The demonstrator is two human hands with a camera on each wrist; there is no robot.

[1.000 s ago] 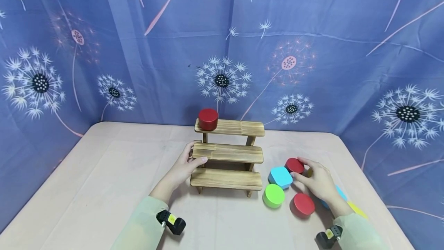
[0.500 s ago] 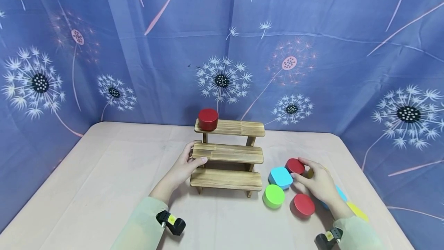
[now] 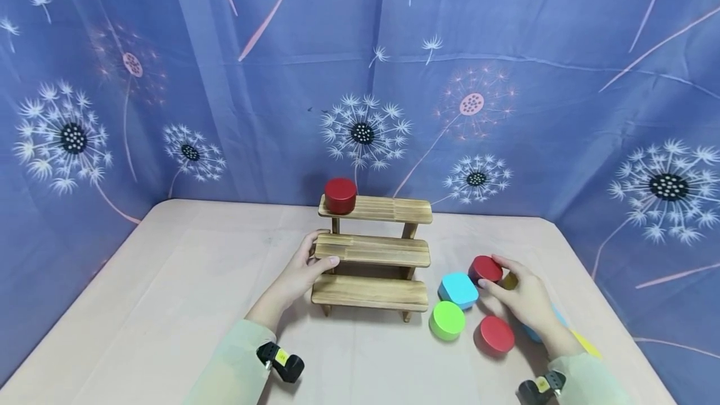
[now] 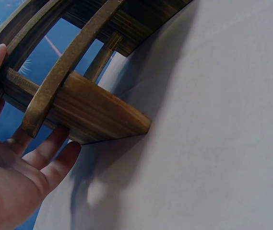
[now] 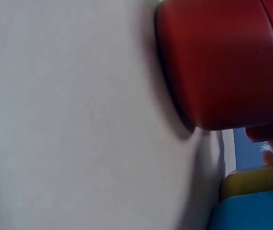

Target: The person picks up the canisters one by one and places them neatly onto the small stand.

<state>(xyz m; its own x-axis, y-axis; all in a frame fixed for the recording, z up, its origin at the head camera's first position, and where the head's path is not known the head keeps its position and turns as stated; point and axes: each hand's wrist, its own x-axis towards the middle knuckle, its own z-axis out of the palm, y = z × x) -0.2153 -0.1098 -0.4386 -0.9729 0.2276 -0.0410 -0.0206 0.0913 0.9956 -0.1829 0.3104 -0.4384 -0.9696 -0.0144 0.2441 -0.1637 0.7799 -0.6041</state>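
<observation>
A three-tier wooden display stand (image 3: pixel 371 292) stands mid-table, with a round red tin (image 3: pixel 340 196) on the left end of its top tier. My left hand (image 3: pixel 294 281) grips the stand's left side, thumb on the middle tier. In the left wrist view, the fingers (image 4: pixel 54 148) lie against the stand's end (image 4: pixel 98 110). To the right, my right hand (image 3: pixel 525 302) holds another round red tin (image 3: pixel 485 269) between thumb and fingers. In the right wrist view this tin (image 5: pixel 268 132) is mostly hidden behind a nearer red tin (image 5: pixel 222 62).
Close by the right hand are a light blue rounded-square tin (image 3: pixel 459 290), a green round tin (image 3: pixel 447 320) and the nearer red tin (image 3: pixel 495 336). Yellow (image 5: pixel 249 182) and blue (image 5: pixel 246 213) tins are partly hidden by the hand and arm. A blue dandelion-print curtain (image 3: pixel 281 111) hangs behind the table.
My right hand and the red tin it holds have shifted slightly right, away from the light blue tin. My left hand stays on the stand. The head view has shifted slightly.
</observation>
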